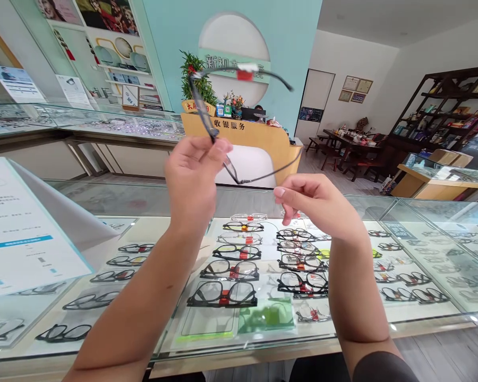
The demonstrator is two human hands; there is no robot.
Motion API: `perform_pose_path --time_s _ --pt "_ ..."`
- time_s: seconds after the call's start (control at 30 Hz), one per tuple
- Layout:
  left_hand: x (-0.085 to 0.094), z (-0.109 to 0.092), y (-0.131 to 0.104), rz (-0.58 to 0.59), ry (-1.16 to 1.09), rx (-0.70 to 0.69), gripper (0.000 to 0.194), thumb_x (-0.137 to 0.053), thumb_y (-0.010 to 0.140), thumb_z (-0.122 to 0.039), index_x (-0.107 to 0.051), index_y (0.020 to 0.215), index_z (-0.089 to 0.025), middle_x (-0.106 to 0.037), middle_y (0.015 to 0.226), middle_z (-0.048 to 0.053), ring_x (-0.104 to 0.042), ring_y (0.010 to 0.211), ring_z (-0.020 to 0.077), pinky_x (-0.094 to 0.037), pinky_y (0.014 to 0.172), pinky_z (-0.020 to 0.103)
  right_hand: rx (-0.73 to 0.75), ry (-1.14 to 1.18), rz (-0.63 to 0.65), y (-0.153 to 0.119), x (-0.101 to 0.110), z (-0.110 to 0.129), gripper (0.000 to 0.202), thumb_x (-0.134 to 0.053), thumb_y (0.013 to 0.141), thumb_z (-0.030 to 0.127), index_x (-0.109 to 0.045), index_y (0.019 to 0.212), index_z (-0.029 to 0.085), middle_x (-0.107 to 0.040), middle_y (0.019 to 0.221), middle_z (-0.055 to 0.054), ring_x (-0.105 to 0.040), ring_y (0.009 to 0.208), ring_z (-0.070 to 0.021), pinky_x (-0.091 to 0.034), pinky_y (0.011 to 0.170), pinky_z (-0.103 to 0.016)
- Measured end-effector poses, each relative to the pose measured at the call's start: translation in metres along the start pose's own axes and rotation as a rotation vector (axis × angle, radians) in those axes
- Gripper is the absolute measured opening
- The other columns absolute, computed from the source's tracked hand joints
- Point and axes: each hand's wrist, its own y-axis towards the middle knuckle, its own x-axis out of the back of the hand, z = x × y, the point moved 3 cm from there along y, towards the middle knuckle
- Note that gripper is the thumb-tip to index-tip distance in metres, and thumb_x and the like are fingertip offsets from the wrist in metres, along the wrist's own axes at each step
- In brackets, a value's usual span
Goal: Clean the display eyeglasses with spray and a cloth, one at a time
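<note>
Raised above the glass display case, a pair of dark-framed eyeglasses (pixel 201 109) is pinched by its front near the bridge between the thumb and fingers of my left hand (pixel 197 170). One temple arm with a red and white tag (pixel 246 72) stretches right at the top; the other runs right lower down. My right hand (pixel 308 199) hangs just below and right of the lower temple tip, apart from it. Its thumb and fingers are pressed together, and whatever may lie between them is too small to make out.
Rows of eyeglasses (pixel 231 270) lie inside the glass case under my arms. A large printed sign (pixel 24 228) leans at the left. Beyond stand a wooden counter (pixel 239 135), a dark table (pixel 348 140) and another display case (pixel 442 178).
</note>
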Motion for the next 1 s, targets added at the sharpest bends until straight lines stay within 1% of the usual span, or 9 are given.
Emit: perform_pose_path --time_s 0.1,0.17,0.27,0.37,0.53,0.63,0.77,0.87,1.0 --pt "-0.009 0.003 -0.007 0.133 0.104 0.018 0.022 -0.093 0.088 -0.037 -0.075 0.091 -0.024 -0.081 0.1 0.0 -0.074 0.098 0.0166 -0.058 0.092 0.037 0.067 0.03 -0.048 -0.003 -0.006 0.007 0.039 -0.084 0.095 0.053 -0.07 0.077 0.022 -0.071 0.065 0.002 -0.066 0.064 -0.014 -0.049 0.062 -0.029" --pt "-0.016 0.005 -0.013 0.211 0.155 0.055 0.025 -0.094 0.085 -0.039 -0.076 0.091 -0.024 -0.082 0.102 0.003 -0.076 0.102 0.0195 -0.06 0.094 0.038 0.118 0.054 -0.096 -0.001 -0.01 0.008 0.031 -0.084 0.095 0.049 -0.071 0.084 0.023 -0.075 0.076 0.001 -0.069 0.072 -0.0156 -0.055 0.069 -0.031" --pt "-0.023 0.006 -0.021 0.303 0.175 0.108 0.03 -0.097 0.08 -0.044 -0.077 0.091 -0.024 -0.082 0.108 0.005 -0.076 0.111 0.024 -0.062 0.097 0.04 0.223 -0.034 -0.191 0.003 -0.014 0.004 0.021 -0.085 0.093 0.036 -0.072 0.104 0.025 -0.079 0.111 -0.004 -0.075 0.102 -0.0202 -0.061 0.094 -0.039" --pt "-0.026 0.007 -0.024 0.357 0.149 0.144 0.029 -0.098 0.08 -0.044 -0.079 0.091 -0.024 -0.081 0.117 0.007 -0.075 0.115 0.0255 -0.063 0.096 0.039 0.303 -0.231 -0.246 0.008 -0.02 -0.002 0.032 -0.084 0.09 0.028 -0.071 0.119 0.025 -0.074 0.133 -0.009 -0.071 0.125 -0.0259 -0.056 0.113 -0.047" --pt "-0.024 0.01 -0.022 0.357 0.16 0.161 0.031 -0.099 0.078 -0.046 -0.08 0.091 -0.025 -0.081 0.116 0.007 -0.076 0.111 0.0246 -0.063 0.1 0.04 0.339 -0.302 -0.295 0.016 -0.027 -0.011 0.024 -0.077 0.096 0.029 -0.072 0.119 0.024 -0.076 0.132 -0.01 -0.072 0.122 -0.028 -0.056 0.111 -0.049" --pt "-0.025 0.011 -0.022 0.355 0.165 0.157 0.036 -0.097 0.081 -0.054 -0.08 0.094 -0.025 -0.082 0.113 0.007 -0.077 0.109 0.0243 -0.064 0.099 0.04 0.318 -0.256 -0.309 0.017 -0.027 -0.012 0.023 -0.077 0.098 0.033 -0.073 0.119 0.024 -0.077 0.133 -0.01 -0.073 0.121 -0.0269 -0.056 0.111 -0.047" --pt "-0.025 0.014 -0.022 0.333 0.088 0.2 0.039 -0.087 0.09 -0.061 -0.078 0.107 -0.028 -0.081 0.117 0.006 -0.078 0.112 0.0232 -0.066 0.093 0.037 0.297 -0.131 -0.351 0.018 -0.021 -0.009 0.018 -0.078 0.1 0.036 -0.073 0.112 0.025 -0.078 0.128 -0.009 -0.072 0.117 -0.0236 -0.058 0.105 -0.044" --pt "-0.024 0.018 -0.02 0.336 0.03 0.293 0.039 -0.09 0.088 -0.057 -0.079 0.108 -0.025 -0.082 0.121 0.008 -0.079 0.112 0.0248 -0.066 0.093 0.04 0.304 0.016 -0.329 0.018 -0.018 -0.007 0.019 -0.077 0.101 0.042 -0.073 0.108 0.025 -0.077 0.127 -0.007 -0.071 0.111 -0.0202 -0.06 0.099 -0.039" --pt "-0.022 0.025 -0.017 0.403 -0.084 0.401 0.038 -0.093 0.087 -0.051 -0.083 0.109 -0.021 -0.083 0.13 0.011 -0.08 0.114 0.0279 -0.064 0.099 0.044 0.325 0.157 -0.266 0.018 -0.02 -0.005 0.029 -0.081 0.097 0.052 -0.073 0.105 0.025 -0.074 0.113 -0.004 -0.071 0.099 -0.0173 -0.062 0.094 -0.037"
